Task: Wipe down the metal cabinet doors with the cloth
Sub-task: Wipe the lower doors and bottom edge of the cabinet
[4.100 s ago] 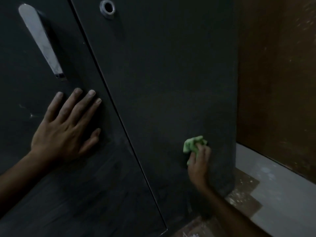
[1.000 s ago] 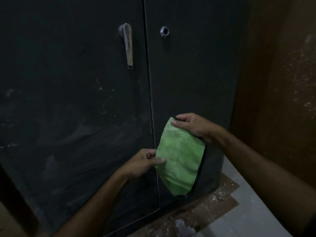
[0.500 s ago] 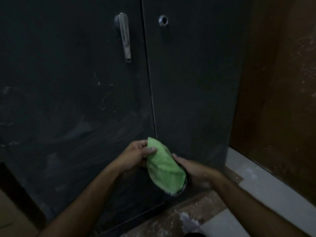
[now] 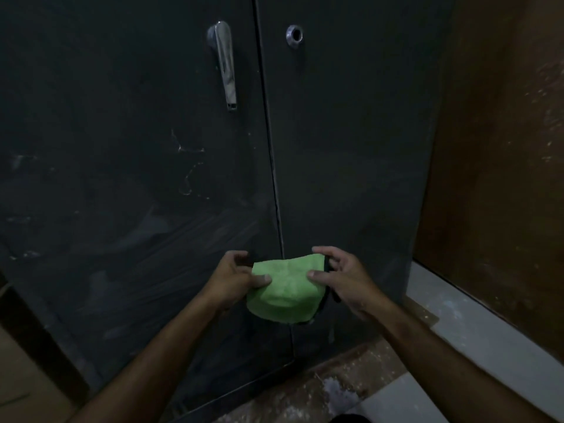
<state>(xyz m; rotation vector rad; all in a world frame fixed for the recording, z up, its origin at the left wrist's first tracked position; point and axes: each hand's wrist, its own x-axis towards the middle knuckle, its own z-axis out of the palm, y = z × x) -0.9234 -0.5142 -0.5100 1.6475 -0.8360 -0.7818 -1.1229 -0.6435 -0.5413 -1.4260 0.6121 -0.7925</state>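
**Cloth held in 2 hands, off the doors**

Left hand (image 4: 236, 277) pinches the green cloth (image 4: 285, 290) at its left edge, thumb on top; right hand (image 4: 341, 276) pinches the right edge. Cloth's long axis runs hand to hand, just in front of the seam between the 2 cabinet doors (image 4: 351, 163). Streaky left door (image 4: 122, 209) looks unfinished, and the left hand is nearer to it.

green cloth (image 4: 285, 290); dark grey smeared cabinet doors (image 4: 122, 178); silver handle (image 4: 225, 64); brown wall (image 4: 503, 148).
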